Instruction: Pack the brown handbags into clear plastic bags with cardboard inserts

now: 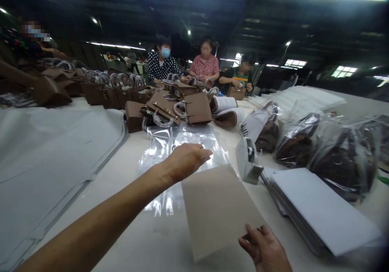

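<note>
Two bare hands of yours reach over the off-white tabletop (130,243). Your right hand (266,247), low in view, has its fingers and thumb clamped on the near right corner of a flat, beige, four-sided card sheet (221,211). That sheet lies in front of you, tilted a little, its far edge reaching the clear, glossy plastic bags (159,142) spread flat on the table. Your left hand (188,160) stretches across those bags, just beyond the sheet's far left corner, with the fingers curled and the thumb pointing right; whether it grips anything, I cannot tell.

Just right of the sheet's far end stands a grey, blocky dispenser-like holder (249,162). Nearer you on that side is a stack of white rectangular boards (322,209), and behind it sit brown handbags in clear plastic wrapping (299,146). To your left lies a pile of large white sheets (57,146). Beyond the plastic bags you face a heap of brown handbags with wrapped handles (199,108). Across the table are a person in a black-and-white dotted top (162,67) and another in a pink patterned shirt (205,64).
</note>
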Motion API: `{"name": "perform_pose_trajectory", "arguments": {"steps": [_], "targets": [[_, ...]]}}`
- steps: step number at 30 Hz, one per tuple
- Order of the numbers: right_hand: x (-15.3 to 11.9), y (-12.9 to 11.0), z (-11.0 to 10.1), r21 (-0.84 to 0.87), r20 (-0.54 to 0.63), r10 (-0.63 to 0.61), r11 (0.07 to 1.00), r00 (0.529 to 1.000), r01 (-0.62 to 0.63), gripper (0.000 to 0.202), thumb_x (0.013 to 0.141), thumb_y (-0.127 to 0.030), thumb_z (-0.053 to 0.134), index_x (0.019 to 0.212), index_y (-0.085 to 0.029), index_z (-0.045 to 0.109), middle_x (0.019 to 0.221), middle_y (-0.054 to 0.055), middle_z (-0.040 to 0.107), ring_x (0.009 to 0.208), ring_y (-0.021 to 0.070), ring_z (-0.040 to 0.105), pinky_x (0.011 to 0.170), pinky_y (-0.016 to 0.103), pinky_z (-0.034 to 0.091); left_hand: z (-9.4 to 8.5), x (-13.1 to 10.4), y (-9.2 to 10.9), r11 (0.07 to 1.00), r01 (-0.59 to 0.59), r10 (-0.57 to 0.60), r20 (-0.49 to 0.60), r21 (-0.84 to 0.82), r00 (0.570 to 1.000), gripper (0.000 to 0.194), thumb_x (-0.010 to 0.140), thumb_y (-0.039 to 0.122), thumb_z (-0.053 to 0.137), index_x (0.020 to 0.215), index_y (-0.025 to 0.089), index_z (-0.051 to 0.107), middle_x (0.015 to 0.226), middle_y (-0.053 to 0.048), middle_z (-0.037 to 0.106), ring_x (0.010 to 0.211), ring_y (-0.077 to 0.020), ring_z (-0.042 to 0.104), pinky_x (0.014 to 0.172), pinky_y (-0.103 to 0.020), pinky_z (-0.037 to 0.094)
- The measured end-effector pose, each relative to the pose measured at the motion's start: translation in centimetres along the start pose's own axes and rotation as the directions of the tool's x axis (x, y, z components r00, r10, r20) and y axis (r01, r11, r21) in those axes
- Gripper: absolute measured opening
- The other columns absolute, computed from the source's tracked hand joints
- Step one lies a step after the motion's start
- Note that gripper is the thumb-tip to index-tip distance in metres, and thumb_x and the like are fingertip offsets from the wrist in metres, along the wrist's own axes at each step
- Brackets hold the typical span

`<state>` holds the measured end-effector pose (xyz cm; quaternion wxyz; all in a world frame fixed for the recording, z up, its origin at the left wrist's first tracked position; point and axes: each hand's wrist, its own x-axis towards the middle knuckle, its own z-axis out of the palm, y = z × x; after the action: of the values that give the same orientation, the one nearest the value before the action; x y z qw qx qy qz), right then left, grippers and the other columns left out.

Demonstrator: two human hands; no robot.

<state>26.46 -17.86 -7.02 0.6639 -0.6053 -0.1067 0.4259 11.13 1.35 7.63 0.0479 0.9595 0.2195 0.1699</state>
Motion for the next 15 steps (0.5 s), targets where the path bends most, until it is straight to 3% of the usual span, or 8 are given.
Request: {"name": "perform_pose_trajectory", "arguments": {"steps": [2,4,7,10,12,13,14,15], "targets": [[1.5,0.6,3.0,0.091,0.042,0.008,0.996,0.999,-0.011,0.042,0.058,-0.037,0.076,0.075,-0.019,0.042,0.063,-0.007,0.051,0.06,0.0078,0.056,0.064,0.023,0.054,0.2,0.0,0.3,1.0,-0.009,0.008,0.019,0.009,1.0,0.026,0.09,0.024,0.04,0.103,0.021,0.062,0.074,-0.003,0.061,0.065,-0.0136,0.057,0.059,-0.023,0.041],[3.0,1.4,6.5,0.156,0.161,0.048,0.985,0.986,-0.074,0.039,0.061,-0.038,0.074,0.075,-0.019,0.042,0.067,-0.005,0.054,0.066,0.0092,0.059,0.073,0.025,0.053,0.7,-0.1,0.5,1.0,0.0,-0.001,0.031,0.023,1.0,0.027,0.09,0.026,0.039,0.101,0.021,0.063,0.073,-0.002,0.06,0.064,-0.0142,0.057,0.057,-0.023,0.041],[4.1,2.2,10.1,0.138,0.302,0.121,0.976,0.946,-0.169,0.049,0.065,-0.04,0.071,0.099,-0.018,0.042,0.086,0.001,0.06,0.083,0.0148,0.063,0.078,0.028,0.051,1.5,-0.5,0.1,0.999,0.039,-0.04,0.031,0.028,0.999,0.026,0.09,0.027,0.039,0.102,0.022,0.062,0.073,-0.002,0.059,0.065,-0.015,0.057,0.056,-0.024,0.04],[4.0,0.2,9.3,-0.226,0.477,0.247,0.962,0.844,-0.154,0.051,0.073,-0.049,0.06,0.106,-0.013,0.044,0.083,0.006,0.062,0.064,0.0144,0.063,0.05,0.021,0.049,2.3,-1.8,-1.4,0.993,0.092,-0.091,0.019,-0.069,0.996,0.026,0.09,0.027,0.04,0.107,0.024,0.059,0.077,-0.001,0.06,0.066,-0.0134,0.056,0.059,-0.024,0.042],[4.5,-3.1,7.3,-0.498,0.591,0.346,0.867,0.729,-0.008,0.045,0.077,-0.053,0.053,0.09,-0.01,0.052,0.07,0.006,0.062,0.047,0.011,0.057,0.032,0.014,0.031,3.2,-2.8,-2.8,0.977,0.103,-0.096,0.046,-0.188,0.994,0.024,0.09,0.025,0.04,0.103,0.023,0.06,0.078,-0.001,0.06,0.064,-0.0115,0.056,0.059,-0.023,0.042],[5.1,-5.1,6.4,-0.577,0.608,0.366,0.813,0.705,0.075,0.042,0.078,-0.052,0.052,0.083,-0.01,0.054,0.064,0.006,0.061,0.043,0.0088,0.054,0.03,0.012,0.026,4.0,-3.2,-3.5,0.963,0.103,-0.091,0.062,-0.25,0.994,0.023,0.089,0.024,0.04,0.098,0.022,0.062,0.077,-0.001,0.061,0.064,-0.0108,0.055,0.059,-0.022,0.042],[6.2,-7.2,5.9,-0.631,0.582,0.347,0.764,0.735,0.139,0.041,0.078,-0.052,0.052,0.079,-0.011,0.054,0.059,0.004,0.06,0.04,0.0073,0.051,0.029,0.012,0.022,5.1,-3.5,-4.2,0.945,0.098,-0.079,0.072,-0.312,0.994,0.021,0.088,0.022,0.042,0.093,0.021,0.063,0.075,0.0,0.061,0.064,-0.0105,0.055,0.06,-0.022,0.042],[7.8,-9.3,5.9,-0.649,0.539,0.263,0.735,0.8,0.196,0.04,0.079,-0.052,0.05,0.078,-0.012,0.053,0.056,0.002,0.057,0.038,0.0061,0.049,0.029,0.012,0.021,6.5,-3.6,-4.9,0.927,0.088,-0.066,0.071,-0.365,0.995,0.019,0.087,0.02,0.044,0.087,0.02,0.063,0.073,0.0,0.061,0.064,-0.0105,0.055,0.061,-0.023,0.043]]}}
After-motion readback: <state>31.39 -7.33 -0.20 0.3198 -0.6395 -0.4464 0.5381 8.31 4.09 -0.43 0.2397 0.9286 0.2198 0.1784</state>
